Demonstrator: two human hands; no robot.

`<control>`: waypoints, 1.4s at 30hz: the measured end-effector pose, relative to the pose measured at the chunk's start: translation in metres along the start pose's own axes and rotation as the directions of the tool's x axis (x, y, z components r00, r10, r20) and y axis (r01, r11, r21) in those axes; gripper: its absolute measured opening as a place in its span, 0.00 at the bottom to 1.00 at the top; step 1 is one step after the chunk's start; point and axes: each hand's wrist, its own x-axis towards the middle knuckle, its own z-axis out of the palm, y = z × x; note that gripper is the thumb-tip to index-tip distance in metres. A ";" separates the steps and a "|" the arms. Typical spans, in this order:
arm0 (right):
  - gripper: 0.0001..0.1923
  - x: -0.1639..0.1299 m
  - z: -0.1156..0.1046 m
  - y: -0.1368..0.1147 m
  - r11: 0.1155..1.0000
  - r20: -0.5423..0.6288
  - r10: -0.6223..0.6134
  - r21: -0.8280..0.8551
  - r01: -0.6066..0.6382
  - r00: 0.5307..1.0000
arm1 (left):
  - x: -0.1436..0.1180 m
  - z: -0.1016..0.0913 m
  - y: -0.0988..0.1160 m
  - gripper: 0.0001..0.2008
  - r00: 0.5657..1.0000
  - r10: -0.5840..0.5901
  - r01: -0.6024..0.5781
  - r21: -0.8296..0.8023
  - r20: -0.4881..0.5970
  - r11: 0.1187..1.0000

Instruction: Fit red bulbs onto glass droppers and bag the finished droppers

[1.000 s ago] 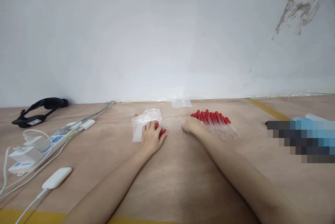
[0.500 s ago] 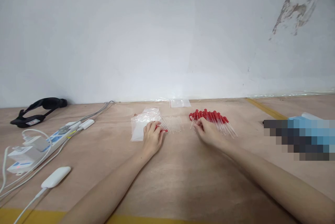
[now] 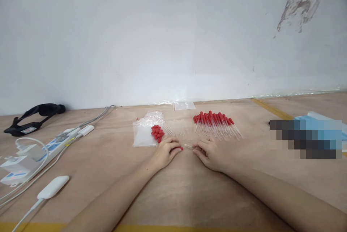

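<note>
Head view, forward-down, close over table [image 3: 189,195]

soft, even light fills the scene, bright with no hard glare. the white wall [image 3: 135,36] is evenly lit, a little darker toward the corners. only faint, diffuse shadows lie under the forearms on the table [image 3: 189,188]. the view is wide, and lines bend and stretch at the edges. small things far off look soft. a pixelated block [image 3: 305,138] covers a patch at the right.
</note>
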 end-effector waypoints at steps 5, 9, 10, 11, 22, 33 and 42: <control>0.08 -0.001 0.002 0.002 0.999 0.009 -0.036 0.034 0.036 0.999 | 0.000 0.001 0.006 0.08 0.989 -0.145 0.142 -0.109 -0.013 0.984; 0.09 -0.002 0.003 0.004 0.997 -0.018 -0.047 0.059 0.048 0.999 | -0.002 -0.001 0.014 0.09 0.980 -0.200 0.197 -0.202 0.008 0.959; 0.09 -0.002 0.003 0.004 0.997 -0.026 -0.049 0.064 0.051 0.998 | -0.002 0.000 0.015 0.09 0.979 -0.204 0.201 -0.219 0.011 0.955; 0.09 -0.002 0.004 0.004 0.996 -0.030 -0.056 0.070 0.058 0.998 | -0.002 0.001 0.016 0.09 0.977 -0.211 0.207 -0.238 0.012 0.949; 0.09 -0.003 0.002 0.002 0.985 0.106 -0.063 0.169 0.045 0.992 | -0.010 0.007 0.016 0.10 0.960 -0.249 0.280 -0.489 0.130 0.826; 0.14 0.001 -0.006 -0.003 0.987 0.109 -0.158 -0.024 0.162 0.981 | -0.013 0.000 0.027 0.11 0.980 -0.138 0.167 -0.213 0.145 0.963; 0.14 0.005 0.001 -0.010 0.992 0.181 -0.122 0.052 0.115 0.976 | -0.012 -0.002 0.026 0.10 0.991 -0.055 0.073 -0.156 0.119 0.985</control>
